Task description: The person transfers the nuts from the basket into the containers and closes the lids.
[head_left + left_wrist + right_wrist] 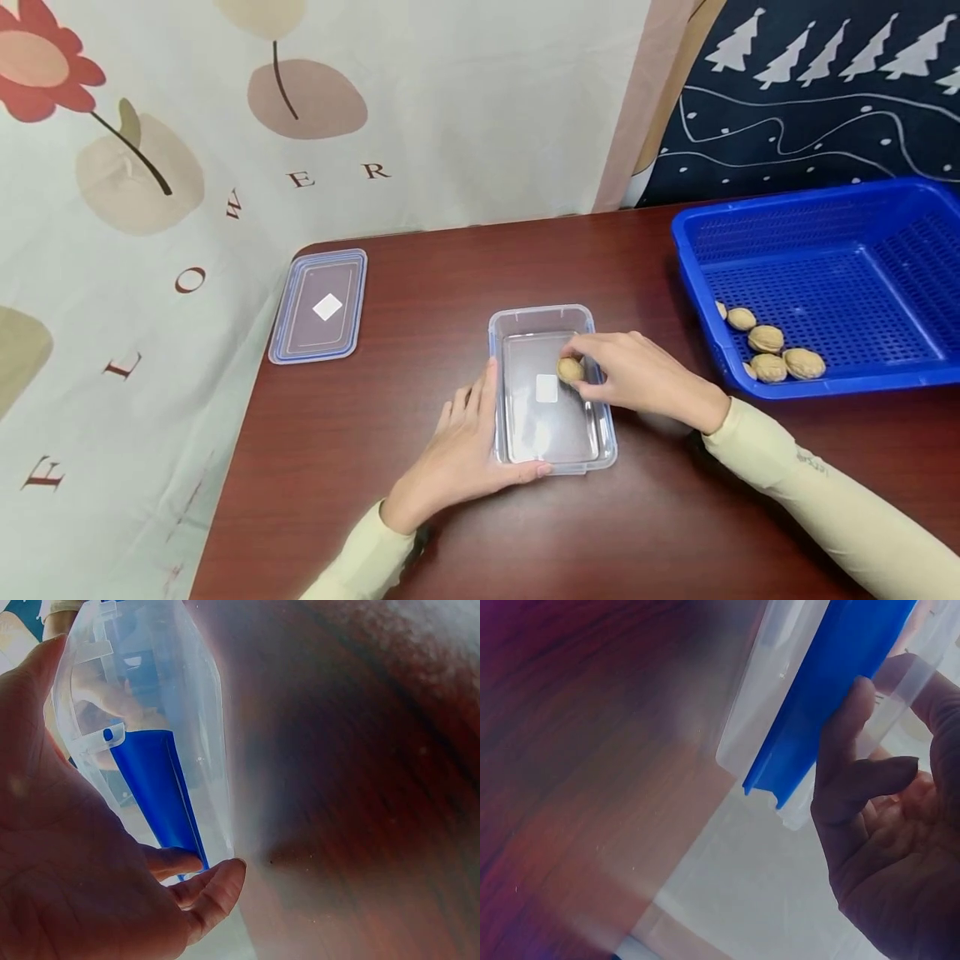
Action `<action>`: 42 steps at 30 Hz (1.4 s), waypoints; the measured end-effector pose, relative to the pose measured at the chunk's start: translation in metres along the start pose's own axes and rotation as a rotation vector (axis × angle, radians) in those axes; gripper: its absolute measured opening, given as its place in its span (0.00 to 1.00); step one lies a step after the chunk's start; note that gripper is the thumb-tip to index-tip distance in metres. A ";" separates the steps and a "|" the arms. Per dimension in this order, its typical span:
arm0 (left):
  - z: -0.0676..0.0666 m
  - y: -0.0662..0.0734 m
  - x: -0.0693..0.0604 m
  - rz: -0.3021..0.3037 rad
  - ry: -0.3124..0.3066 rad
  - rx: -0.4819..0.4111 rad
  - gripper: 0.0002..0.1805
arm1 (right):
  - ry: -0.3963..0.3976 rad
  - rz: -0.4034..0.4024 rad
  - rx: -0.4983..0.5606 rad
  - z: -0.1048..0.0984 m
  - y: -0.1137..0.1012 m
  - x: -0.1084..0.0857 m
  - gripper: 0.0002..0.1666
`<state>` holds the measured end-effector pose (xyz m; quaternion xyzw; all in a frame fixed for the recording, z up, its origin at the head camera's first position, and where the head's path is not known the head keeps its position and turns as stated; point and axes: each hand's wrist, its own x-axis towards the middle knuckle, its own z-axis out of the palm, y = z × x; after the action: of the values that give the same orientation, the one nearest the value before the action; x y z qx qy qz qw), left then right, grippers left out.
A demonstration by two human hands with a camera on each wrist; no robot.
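A clear plastic box (555, 437) with a white square sticker inside stands lidless on the table. My left hand (463, 454) rests against its left side with extended fingers, the thumb along the near edge. Over the box's right half, my right hand (641, 371) pinches a walnut (570, 370) between thumb and fingers. The left wrist view shows the box's side with a blue clip (154, 780) behind that hand's fingers. In the right wrist view, curled fingers (842, 735) lie beside another blue clip (802, 712); the walnut is hidden there.
To the right stands a blue plastic basket (885, 292) with several walnuts (767, 339) in its near left corner. A clear lid with a blue seal (318, 329) lies at the table's back left. Printed cloth (465, 108) hangs behind the table.
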<state>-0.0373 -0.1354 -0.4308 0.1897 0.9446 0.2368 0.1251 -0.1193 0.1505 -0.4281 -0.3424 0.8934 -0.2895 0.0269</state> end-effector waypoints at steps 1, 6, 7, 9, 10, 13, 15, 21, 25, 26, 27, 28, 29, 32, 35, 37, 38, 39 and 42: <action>0.000 0.000 0.000 -0.002 -0.003 -0.005 0.82 | -0.005 -0.002 -0.006 0.001 0.000 0.001 0.18; -0.001 -0.004 -0.005 -0.021 -0.014 -0.002 0.82 | -0.064 0.008 -0.012 0.010 -0.006 0.007 0.15; -0.002 -0.006 -0.007 -0.027 -0.007 0.003 0.83 | -0.075 0.011 -0.012 0.012 -0.008 0.010 0.15; -0.005 -0.009 -0.009 -0.040 0.011 0.015 0.83 | -0.086 0.008 -0.013 0.014 -0.011 0.017 0.15; -0.006 -0.010 -0.010 -0.045 0.023 0.016 0.83 | -0.085 0.006 -0.013 0.014 -0.013 0.021 0.15; -0.009 -0.014 -0.010 -0.054 0.062 0.011 0.82 | -0.062 -0.008 -0.022 0.012 -0.017 0.028 0.16; -0.008 -0.015 -0.011 -0.054 0.069 0.001 0.82 | -0.044 -0.016 -0.026 0.011 -0.018 0.027 0.17; -0.004 -0.015 -0.017 -0.058 0.079 -0.009 0.82 | 0.057 -0.009 -0.001 0.005 -0.023 0.009 0.21; -0.002 -0.015 -0.017 -0.043 0.075 -0.003 0.82 | 0.130 0.061 0.037 -0.006 -0.022 -0.008 0.21; -0.001 -0.015 -0.016 -0.036 0.075 -0.006 0.82 | 0.150 0.081 0.040 -0.009 -0.021 -0.013 0.21; -0.001 -0.014 -0.015 -0.032 0.073 -0.007 0.82 | 0.170 0.098 0.042 -0.013 -0.021 -0.017 0.21; 0.000 -0.014 -0.013 -0.029 0.071 -0.010 0.82 | 0.191 0.109 0.038 -0.017 -0.020 -0.021 0.21; 0.000 -0.013 -0.012 -0.025 0.068 -0.017 0.82 | 0.213 0.120 0.034 -0.021 -0.018 -0.025 0.20; 0.003 -0.010 -0.007 -0.013 0.051 -0.036 0.83 | 0.289 0.142 -0.002 -0.033 -0.012 -0.038 0.17; 0.005 -0.007 -0.004 -0.009 0.042 -0.040 0.83 | 0.366 0.159 -0.032 -0.044 -0.002 -0.048 0.15; 0.006 -0.006 -0.002 -0.005 0.048 -0.033 0.83 | 0.416 0.166 -0.047 -0.051 0.005 -0.053 0.14; 0.006 -0.006 -0.001 -0.001 0.054 -0.032 0.83 | 0.438 0.167 -0.052 -0.055 0.008 -0.055 0.14; 0.006 -0.005 0.000 0.003 0.062 -0.031 0.83 | 0.456 0.169 -0.054 -0.058 0.011 -0.057 0.14; 0.006 -0.005 0.004 0.012 0.070 -0.032 0.82 | 0.502 0.185 -0.065 -0.069 0.019 -0.060 0.14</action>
<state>-0.0408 -0.1354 -0.4389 0.1852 0.9433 0.2590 0.0936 -0.1015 0.2338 -0.3901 -0.1776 0.9084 -0.3328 -0.1803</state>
